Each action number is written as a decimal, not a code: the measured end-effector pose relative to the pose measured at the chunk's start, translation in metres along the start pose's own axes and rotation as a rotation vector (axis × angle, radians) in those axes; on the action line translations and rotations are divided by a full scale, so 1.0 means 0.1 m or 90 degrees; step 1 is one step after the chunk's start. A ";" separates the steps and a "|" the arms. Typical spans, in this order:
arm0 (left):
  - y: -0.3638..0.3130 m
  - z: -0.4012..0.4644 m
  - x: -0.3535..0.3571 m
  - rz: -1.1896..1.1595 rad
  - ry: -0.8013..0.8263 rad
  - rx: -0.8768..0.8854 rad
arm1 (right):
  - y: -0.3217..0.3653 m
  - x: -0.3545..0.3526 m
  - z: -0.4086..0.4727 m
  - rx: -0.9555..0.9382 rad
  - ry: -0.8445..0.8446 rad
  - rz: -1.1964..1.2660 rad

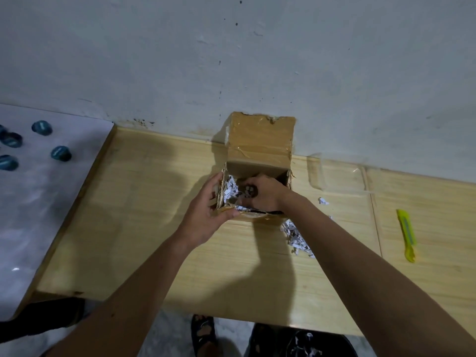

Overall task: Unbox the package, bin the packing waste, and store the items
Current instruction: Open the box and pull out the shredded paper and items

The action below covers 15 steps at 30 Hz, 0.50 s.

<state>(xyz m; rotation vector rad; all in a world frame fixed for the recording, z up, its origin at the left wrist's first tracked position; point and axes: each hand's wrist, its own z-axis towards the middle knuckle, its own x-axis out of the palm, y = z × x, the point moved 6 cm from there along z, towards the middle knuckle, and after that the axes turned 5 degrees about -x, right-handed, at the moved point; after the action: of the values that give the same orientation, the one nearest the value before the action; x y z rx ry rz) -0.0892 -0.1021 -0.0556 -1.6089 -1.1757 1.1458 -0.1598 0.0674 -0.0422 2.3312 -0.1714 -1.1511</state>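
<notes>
A small cardboard box (260, 140) stands open on the wooden table (144, 228), its taped lid flap upright against the wall. Shredded white paper (230, 188) fills its inside. My left hand (206, 215) grips the box's near left corner. My right hand (260, 193) is inside the box, fingers curled around a small dark item (249, 189) amid the shreds. A pile of shredded paper (296, 237) lies on the table just right of the box, partly behind my right forearm.
A yellow utility knife (407, 234) lies at the right. Clear tape strips (334, 173) lie by the wall. Several blue round items (61, 153) sit on a white surface (38, 215) to the left. A dark bin with paper scraps (301, 342) stands on the floor below.
</notes>
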 end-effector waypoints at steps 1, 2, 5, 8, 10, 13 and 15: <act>0.01 0.00 0.00 0.001 -0.001 -0.002 | 0.01 0.02 0.00 -0.006 0.000 0.001; 0.01 0.00 -0.01 0.002 -0.001 -0.004 | 0.03 0.03 -0.02 -0.012 0.002 0.026; 0.02 -0.01 -0.01 0.005 -0.003 -0.009 | 0.07 0.11 -0.05 -0.023 0.000 0.088; 0.02 -0.01 -0.01 0.010 -0.001 -0.011 | 0.03 0.07 -0.07 -0.031 -0.060 0.122; 0.01 -0.02 -0.02 0.016 0.001 -0.010 | 0.05 -0.01 -0.10 -0.043 -0.103 0.161; 0.01 -0.02 -0.02 0.011 0.003 -0.007 | 0.14 0.01 -0.09 -0.059 -0.064 0.174; 0.00 -0.02 -0.02 0.010 0.004 -0.003 | 0.16 0.09 -0.06 -0.051 -0.017 0.150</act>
<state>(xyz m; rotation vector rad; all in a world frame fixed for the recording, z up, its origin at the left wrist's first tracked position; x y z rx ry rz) -0.0878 -0.1048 -0.0551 -1.6263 -1.1641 1.1485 -0.1470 0.0533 -0.0375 2.1596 -0.3917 -1.0521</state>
